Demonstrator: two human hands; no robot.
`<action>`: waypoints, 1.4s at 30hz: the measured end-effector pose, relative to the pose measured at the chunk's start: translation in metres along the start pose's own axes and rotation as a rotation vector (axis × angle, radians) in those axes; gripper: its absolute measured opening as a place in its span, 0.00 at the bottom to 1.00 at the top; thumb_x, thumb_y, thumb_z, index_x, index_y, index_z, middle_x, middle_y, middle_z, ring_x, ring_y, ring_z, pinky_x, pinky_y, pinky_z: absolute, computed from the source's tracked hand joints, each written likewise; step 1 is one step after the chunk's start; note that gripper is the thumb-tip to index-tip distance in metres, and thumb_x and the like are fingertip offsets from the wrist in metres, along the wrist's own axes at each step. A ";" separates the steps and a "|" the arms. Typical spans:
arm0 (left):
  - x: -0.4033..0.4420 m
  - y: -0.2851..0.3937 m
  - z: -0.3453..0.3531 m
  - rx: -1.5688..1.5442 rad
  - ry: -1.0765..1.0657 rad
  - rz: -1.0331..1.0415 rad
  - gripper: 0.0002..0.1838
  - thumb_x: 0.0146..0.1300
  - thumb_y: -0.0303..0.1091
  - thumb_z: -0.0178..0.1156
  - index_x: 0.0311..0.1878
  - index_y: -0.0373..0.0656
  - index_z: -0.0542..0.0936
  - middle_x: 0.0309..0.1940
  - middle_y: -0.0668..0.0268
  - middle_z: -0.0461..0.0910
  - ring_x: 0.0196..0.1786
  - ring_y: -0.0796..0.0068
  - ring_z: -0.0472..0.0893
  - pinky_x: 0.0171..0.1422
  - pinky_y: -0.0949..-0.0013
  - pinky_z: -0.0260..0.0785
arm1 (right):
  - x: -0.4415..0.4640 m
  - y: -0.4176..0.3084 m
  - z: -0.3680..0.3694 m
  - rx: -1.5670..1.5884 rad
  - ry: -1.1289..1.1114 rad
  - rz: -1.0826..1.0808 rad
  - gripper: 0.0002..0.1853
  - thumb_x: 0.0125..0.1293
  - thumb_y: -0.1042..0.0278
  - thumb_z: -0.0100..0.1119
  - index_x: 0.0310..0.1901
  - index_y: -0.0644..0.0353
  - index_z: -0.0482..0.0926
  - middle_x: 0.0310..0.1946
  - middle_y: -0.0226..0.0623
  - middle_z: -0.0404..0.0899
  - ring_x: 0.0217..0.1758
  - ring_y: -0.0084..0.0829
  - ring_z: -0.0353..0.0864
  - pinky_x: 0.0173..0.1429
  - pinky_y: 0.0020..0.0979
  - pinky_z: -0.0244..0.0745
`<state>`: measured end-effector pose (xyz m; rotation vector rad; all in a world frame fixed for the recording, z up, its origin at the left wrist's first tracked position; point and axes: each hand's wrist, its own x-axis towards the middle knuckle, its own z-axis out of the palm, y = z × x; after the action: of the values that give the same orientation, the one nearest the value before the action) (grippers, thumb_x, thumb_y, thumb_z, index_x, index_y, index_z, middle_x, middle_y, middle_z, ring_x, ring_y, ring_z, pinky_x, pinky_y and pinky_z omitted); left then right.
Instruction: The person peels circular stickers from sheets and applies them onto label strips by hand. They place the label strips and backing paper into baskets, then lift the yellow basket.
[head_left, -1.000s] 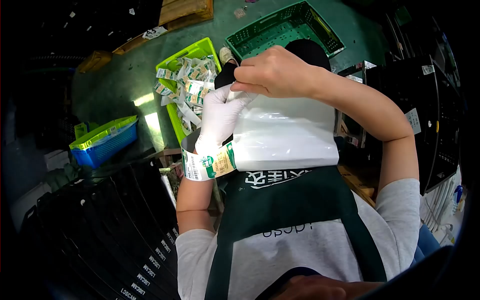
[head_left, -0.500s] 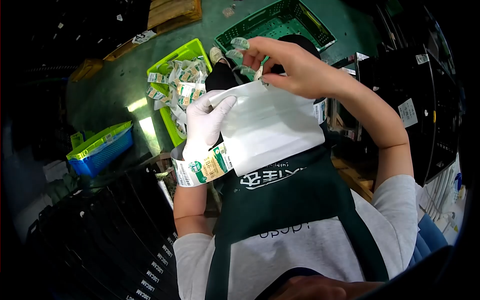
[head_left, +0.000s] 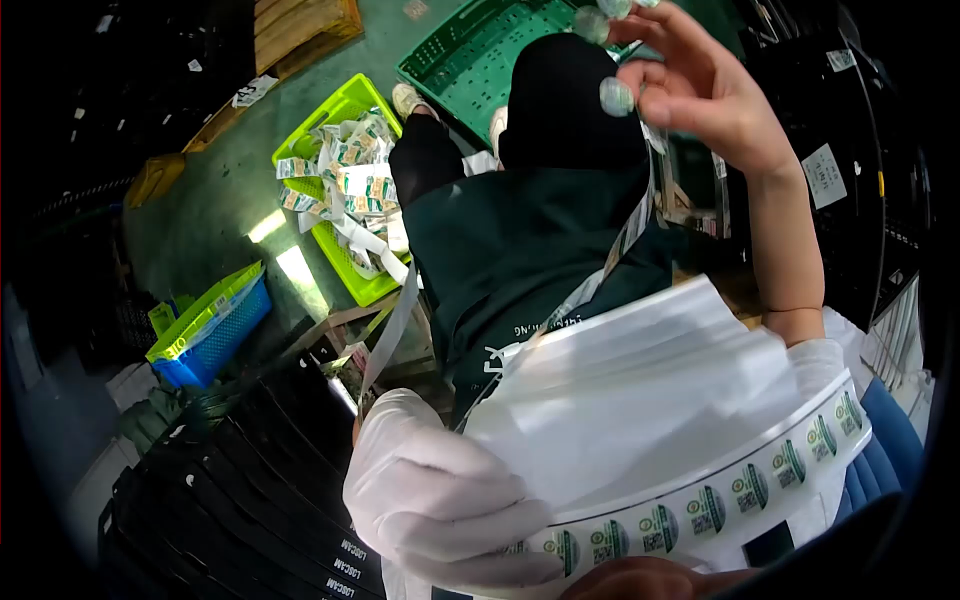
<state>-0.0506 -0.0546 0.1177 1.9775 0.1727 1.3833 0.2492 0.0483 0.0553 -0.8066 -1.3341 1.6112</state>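
Observation:
My left hand (head_left: 445, 500), in a white glove, is closed on the left end of a white sticker sheet (head_left: 640, 400). The sheet lies tilted across my chest, and a row of green-and-white QR stickers (head_left: 706, 510) runs along its near edge. My bare right hand (head_left: 705, 95) is raised at the upper right with its fingers bent and apart. Round clear-and-green stickers (head_left: 617, 96) cling to its fingertips. A narrow label strip (head_left: 620, 250) hangs below it across my dark apron (head_left: 540, 230). Another pale strip (head_left: 392, 325) rises from near my left hand toward the lime crate.
A lime-green crate (head_left: 290, 150) full of label strips stands on the floor beside my leg. Behind my knee is a dark green crate (head_left: 450, 65). Stacked blue and lime crates (head_left: 210, 330) sit at left, black folded crates (head_left: 240, 480) at lower left. A wooden pallet (head_left: 300, 30) lies beyond.
My left hand has brought the sheet down and closer to my chest, turning its stickered edge into view. My right hand has moved up and right, away from the sheet.

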 end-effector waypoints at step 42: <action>-0.085 -0.097 -0.003 -0.806 0.992 -0.832 0.23 0.70 0.30 0.52 0.66 0.38 0.64 0.57 0.56 0.75 0.60 0.60 0.76 0.66 0.56 0.67 | 0.017 0.092 0.104 -0.327 -0.106 0.299 0.23 0.60 0.75 0.64 0.54 0.66 0.65 0.26 0.29 0.75 0.26 0.16 0.68 0.34 0.21 0.65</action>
<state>-0.0622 -0.0223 -0.0068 0.3522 0.6666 1.3813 0.1306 0.0170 -0.0110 -1.1769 -1.6410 1.7039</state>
